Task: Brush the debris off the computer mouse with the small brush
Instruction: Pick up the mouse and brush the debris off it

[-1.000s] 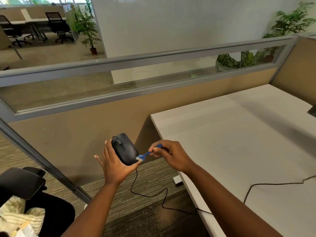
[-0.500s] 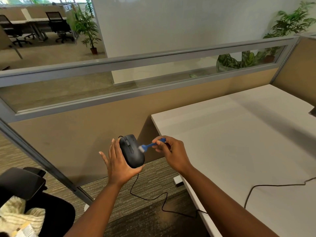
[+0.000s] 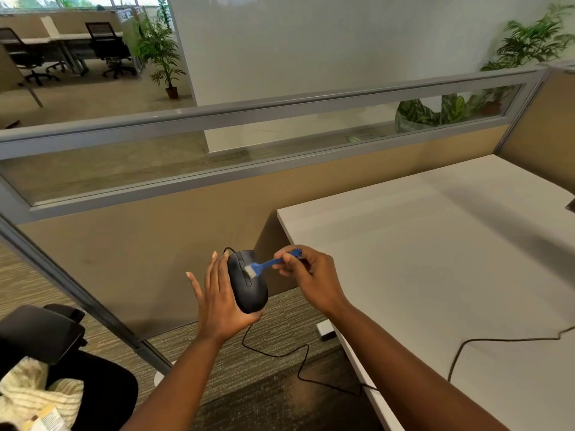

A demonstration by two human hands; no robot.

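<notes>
Since a second ago, both hands have shifted right toward the desk (image 3: 435, 244) edge, and the bristles have climbed from the mouse's rear to its buttons. Left hand (image 3: 217, 303) cradles the black computer mouse (image 3: 249, 287) in midair, fingers spread. Right hand (image 3: 308, 275) pinches the small brush (image 3: 267, 265). No readable writing shows.

The left hand (image 3: 222, 301) covers the left flank and underside of the mouse (image 3: 247, 281). Debris on its shell is too small to tell. The brush (image 3: 270, 263) handle is partly hidden inside the right hand (image 3: 306, 275). The cable (image 3: 504, 342) runs off the right edge. A dark object (image 3: 571, 205) is cut off there.
</notes>
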